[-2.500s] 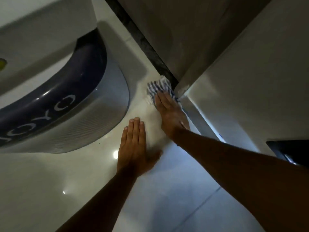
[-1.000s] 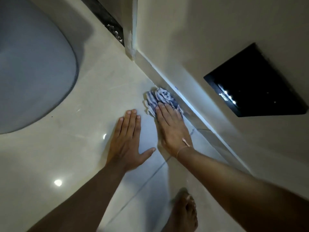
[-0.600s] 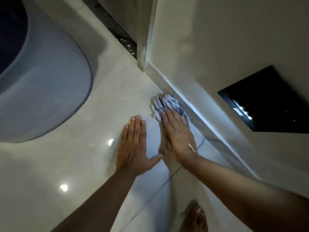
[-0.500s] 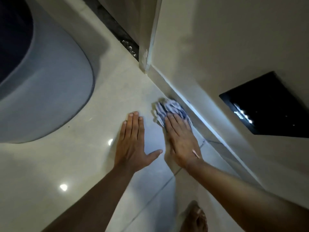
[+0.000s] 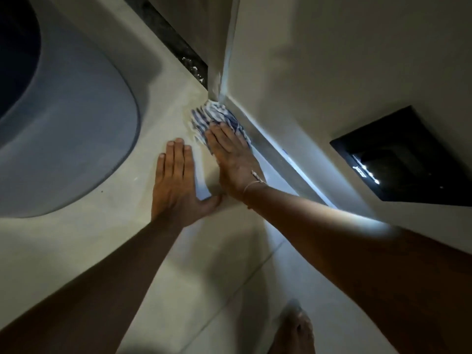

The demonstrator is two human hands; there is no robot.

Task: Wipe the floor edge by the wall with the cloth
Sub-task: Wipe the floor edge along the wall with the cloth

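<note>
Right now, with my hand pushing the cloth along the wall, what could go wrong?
The striped cloth is bunched, not flat, so the right hand may skip dirt tight against the skirting. The cloth's front already meets the wall corner; pushing on could jam fingers there. The left hand bears weight on glossy floor tile and might slide if it is damp.

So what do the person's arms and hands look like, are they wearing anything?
Both arms are bare, with no sleeves and no gloves. The right hand has a thin light string bracelet around the wrist, with a small loose end sticking up. The left hand wears nothing: no ring, watch or band shows.
</note>
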